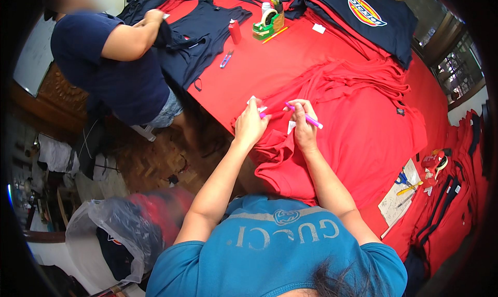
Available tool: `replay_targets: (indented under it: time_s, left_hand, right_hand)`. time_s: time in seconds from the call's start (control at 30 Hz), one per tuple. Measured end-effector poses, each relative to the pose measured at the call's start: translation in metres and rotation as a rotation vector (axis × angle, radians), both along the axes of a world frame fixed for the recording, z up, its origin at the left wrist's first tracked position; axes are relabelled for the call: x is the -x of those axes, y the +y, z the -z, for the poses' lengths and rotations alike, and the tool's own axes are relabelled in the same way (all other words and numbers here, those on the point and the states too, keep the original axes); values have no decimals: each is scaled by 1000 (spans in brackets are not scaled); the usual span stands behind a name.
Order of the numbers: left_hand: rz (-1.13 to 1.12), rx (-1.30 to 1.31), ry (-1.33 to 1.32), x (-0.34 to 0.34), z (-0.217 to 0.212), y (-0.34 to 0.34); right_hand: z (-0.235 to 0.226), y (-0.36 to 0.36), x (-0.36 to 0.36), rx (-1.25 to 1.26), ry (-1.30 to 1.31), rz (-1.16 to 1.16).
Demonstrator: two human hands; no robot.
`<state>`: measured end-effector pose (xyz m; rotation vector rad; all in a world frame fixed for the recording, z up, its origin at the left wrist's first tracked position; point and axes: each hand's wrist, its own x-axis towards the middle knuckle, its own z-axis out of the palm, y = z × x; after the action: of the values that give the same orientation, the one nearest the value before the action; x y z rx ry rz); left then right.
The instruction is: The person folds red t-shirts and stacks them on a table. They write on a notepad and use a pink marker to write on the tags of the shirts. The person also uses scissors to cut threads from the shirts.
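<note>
Currently, the right hand (305,133) grips a pink marker (313,122) over the red garments (363,136); the left hand (250,125) pinches a white label (262,110) at their left edge, any print too small to read. A navy garment (398,33) beyond bears a lettered, multicoloured emblem (364,10).

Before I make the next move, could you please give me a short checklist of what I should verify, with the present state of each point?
1. Pen secure: ok, the right hand holds the purple pen.
2. Pen tip uncovered: cannot tell, it is too small to see.
3. White piece in grip: ok, the left hand pinches a small white piece.
4. Red fabric smooth around the hands: not ok, it is bunched in folds.
5. Cutter away from the hands: ok, it lies farther up the table.
6. Other person out of the way: ok, busy with dark fabric.
</note>
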<state>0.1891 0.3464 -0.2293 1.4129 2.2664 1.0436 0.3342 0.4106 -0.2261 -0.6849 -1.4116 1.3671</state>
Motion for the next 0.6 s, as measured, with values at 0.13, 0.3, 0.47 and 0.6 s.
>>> replay_targets:
  time_s: [0.13, 0.3, 0.47, 0.6]
  left_hand:
    - [-53, 60, -227, -1, 11, 3]
    - [86, 217, -241, -7, 16, -4]
    - [-1, -215, -171, -5, 10, 0]
    - [53, -217, -574, -5, 9, 1]
  right_hand:
    - [-4, -1, -3, -5, -70, -21]
    - [-7, -3, -3, -124, -30, -74]
    - [-10, -3, -6, -97, -124, -104]
    - [-5, -3, -4, -173, -140, -100]
